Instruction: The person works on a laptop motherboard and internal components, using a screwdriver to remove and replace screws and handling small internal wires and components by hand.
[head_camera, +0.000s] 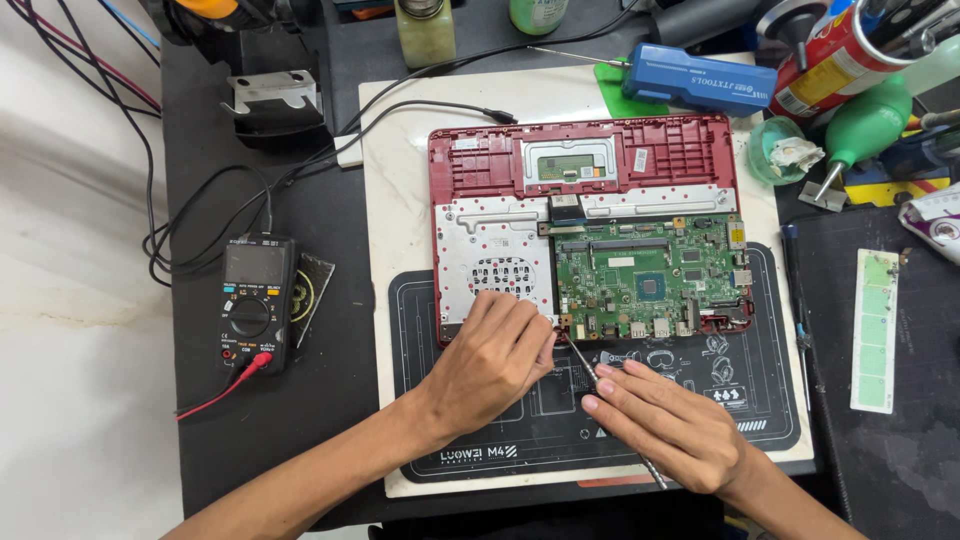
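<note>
Head view: the opened red laptop shell (585, 150) holds a green circuit board (645, 275) just beyond the fingertips. The right hand (665, 425) pinches thin tweezers (585, 362) — tip at the board's near-left corner. The left hand (490, 360) rests curled, fingers together, on the shell's near edge. Black mat (740, 400) lies open to the right.
</note>
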